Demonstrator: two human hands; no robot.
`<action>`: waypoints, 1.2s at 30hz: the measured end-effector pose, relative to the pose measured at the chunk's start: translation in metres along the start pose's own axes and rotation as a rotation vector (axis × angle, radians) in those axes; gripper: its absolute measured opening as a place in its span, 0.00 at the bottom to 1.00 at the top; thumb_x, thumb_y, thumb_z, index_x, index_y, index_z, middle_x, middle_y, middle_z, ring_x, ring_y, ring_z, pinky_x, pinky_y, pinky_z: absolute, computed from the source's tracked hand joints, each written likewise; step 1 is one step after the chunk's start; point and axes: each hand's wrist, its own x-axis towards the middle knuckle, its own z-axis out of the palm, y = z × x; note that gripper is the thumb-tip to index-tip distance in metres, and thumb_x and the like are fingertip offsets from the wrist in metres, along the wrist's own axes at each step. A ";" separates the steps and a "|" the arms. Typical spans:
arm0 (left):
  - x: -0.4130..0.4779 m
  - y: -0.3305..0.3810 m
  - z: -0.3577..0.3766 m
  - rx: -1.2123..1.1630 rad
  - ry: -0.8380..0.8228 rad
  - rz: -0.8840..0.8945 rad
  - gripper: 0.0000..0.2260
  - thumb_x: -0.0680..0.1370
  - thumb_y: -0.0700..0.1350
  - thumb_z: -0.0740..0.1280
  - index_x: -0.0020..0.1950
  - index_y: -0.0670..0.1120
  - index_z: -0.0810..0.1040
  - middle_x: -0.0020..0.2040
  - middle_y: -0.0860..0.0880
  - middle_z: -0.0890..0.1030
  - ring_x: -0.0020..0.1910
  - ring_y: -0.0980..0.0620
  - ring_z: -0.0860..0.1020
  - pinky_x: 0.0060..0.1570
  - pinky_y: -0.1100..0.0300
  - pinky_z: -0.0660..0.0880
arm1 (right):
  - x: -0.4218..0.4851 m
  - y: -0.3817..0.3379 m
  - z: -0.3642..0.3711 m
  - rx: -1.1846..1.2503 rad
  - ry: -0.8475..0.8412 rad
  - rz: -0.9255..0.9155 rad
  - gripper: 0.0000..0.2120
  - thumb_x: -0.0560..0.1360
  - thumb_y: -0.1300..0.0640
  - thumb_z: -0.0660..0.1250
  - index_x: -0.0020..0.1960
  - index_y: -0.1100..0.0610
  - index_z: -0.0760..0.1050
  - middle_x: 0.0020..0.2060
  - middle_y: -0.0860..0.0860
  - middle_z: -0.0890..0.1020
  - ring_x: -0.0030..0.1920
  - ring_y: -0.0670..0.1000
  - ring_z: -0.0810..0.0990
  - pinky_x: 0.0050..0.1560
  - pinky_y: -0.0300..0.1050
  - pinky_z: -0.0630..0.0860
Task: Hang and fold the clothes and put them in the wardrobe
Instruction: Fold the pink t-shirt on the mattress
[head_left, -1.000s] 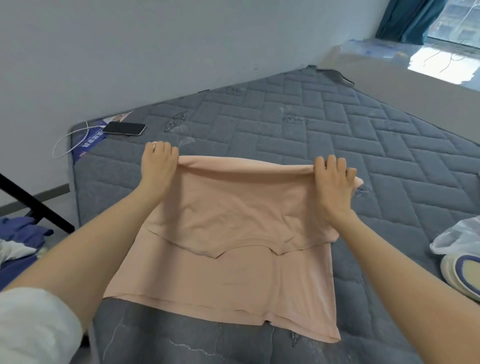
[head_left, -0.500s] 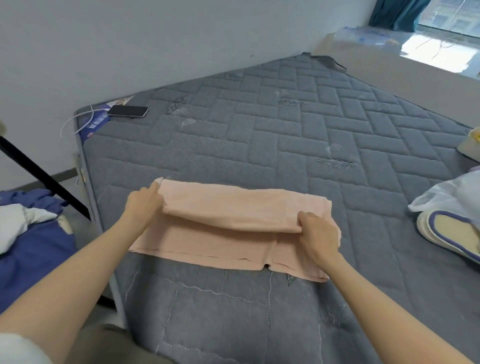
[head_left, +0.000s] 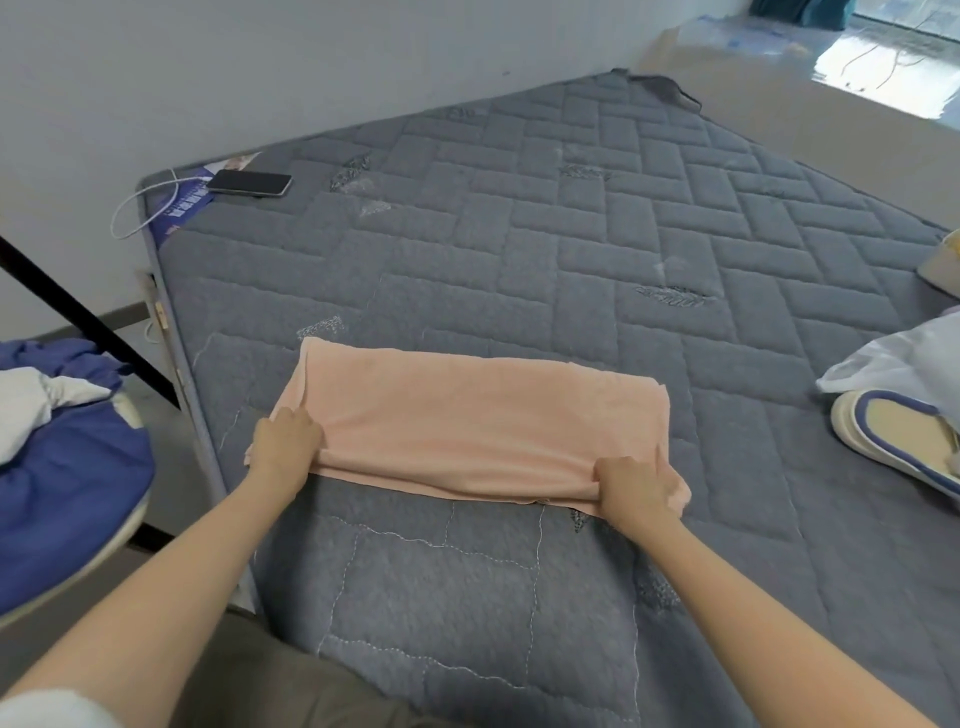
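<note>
Left fingers (head_left: 304, 423) are curled & pinch the near-left edge of the peach garment (head_left: 467, 415). Right fingers (head_left: 621, 470) are curled the same way on the near-right corner. Left hand (head_left: 285, 441) & right hand (head_left: 636, 488) sit knuckles-up, well apart, both low on the cloth.

Change vs 1 s ago: the far edge was held out away from the body w/ the garment spread long. Now that edge is pulled back almost onto the near hem, so the cloth lies doubled as a wide, short band. Only a thin strip of the under layer shows along the front. Judgement: 1st fold is approx done; a side-to-side fold prob. comes next, then stowing. Wardrobe isn't in view.

The garment lies flat on the grey bed (head_left: 545, 249), near its front-left corner. A phone (head_left: 250, 183) w/ a white cable (head_left: 136, 210) sits at the far-left corner.

Containers: a plastic bag (head_left: 893, 358) at the right edge, contents can't be made out; a shoe (head_left: 883, 434) lies just beside it. Left of the bed, blue & white clothes (head_left: 67, 467) are heaped; what holds them I can't tell.
</note>
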 end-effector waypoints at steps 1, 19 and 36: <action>-0.001 0.000 0.001 -0.010 -0.008 -0.014 0.15 0.82 0.38 0.54 0.68 0.48 0.68 0.67 0.49 0.69 0.67 0.50 0.67 0.58 0.59 0.69 | -0.001 -0.003 -0.003 -0.035 -0.048 0.014 0.08 0.76 0.63 0.57 0.52 0.54 0.71 0.58 0.54 0.77 0.60 0.57 0.73 0.60 0.51 0.70; -0.012 0.014 0.007 -0.288 -0.076 0.502 0.04 0.72 0.43 0.62 0.42 0.48 0.67 0.50 0.50 0.70 0.49 0.48 0.70 0.39 0.56 0.65 | -0.006 -0.068 -0.031 -0.117 -0.262 -0.359 0.17 0.72 0.57 0.64 0.60 0.58 0.71 0.58 0.55 0.77 0.57 0.57 0.77 0.49 0.47 0.71; 0.096 -0.007 -0.003 -1.408 0.089 -0.670 0.22 0.79 0.54 0.59 0.67 0.42 0.68 0.67 0.41 0.69 0.67 0.39 0.64 0.64 0.45 0.61 | 0.081 -0.184 -0.022 0.218 0.330 -0.496 0.26 0.82 0.51 0.46 0.78 0.56 0.45 0.78 0.53 0.45 0.77 0.55 0.40 0.74 0.55 0.39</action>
